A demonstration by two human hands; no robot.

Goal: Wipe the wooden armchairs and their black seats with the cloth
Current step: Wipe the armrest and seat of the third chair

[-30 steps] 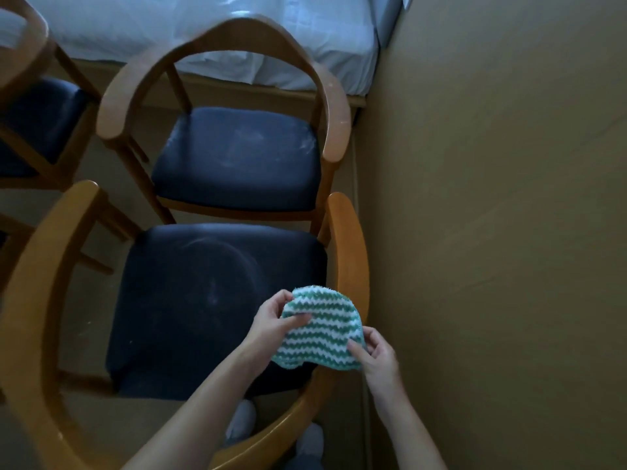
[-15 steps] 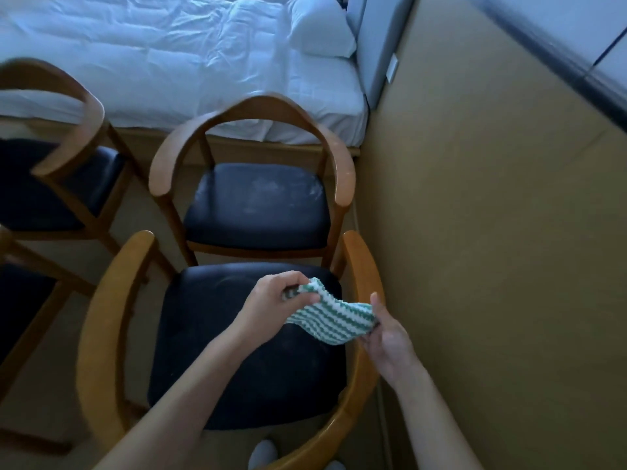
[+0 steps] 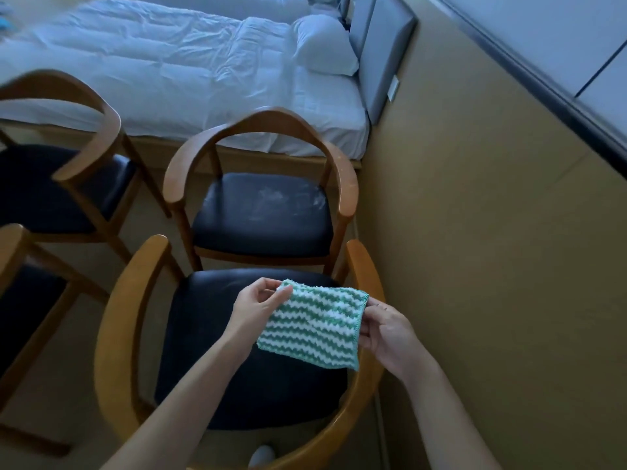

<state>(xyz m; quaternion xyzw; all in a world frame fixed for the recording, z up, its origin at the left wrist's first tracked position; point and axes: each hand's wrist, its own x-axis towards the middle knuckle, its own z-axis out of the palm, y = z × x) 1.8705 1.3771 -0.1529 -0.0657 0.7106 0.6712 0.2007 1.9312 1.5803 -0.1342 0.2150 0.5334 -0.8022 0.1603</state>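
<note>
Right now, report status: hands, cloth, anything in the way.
Left hand pinches the cloth at its top corner, right hand at its right edge. Cloth spread over nearest black seat. Nothing between them.

Near armchair (image 3: 112, 334): back rail cut by bottom edge; seat partly hidden under cloth (image 3: 315, 329).
Upper-left armchair (image 3: 91, 130), lower-left armchair (image 3: 20, 245): cut by left edge.
Bed (image 3: 169, 79): cut by top and left edges.
Pale item (image 3: 261, 456) below rail: unidentifiable.

Seat (image 3: 203, 351) open above; armrest (image 3: 363, 266), wall (image 3: 475, 266) crowd right.
</note>
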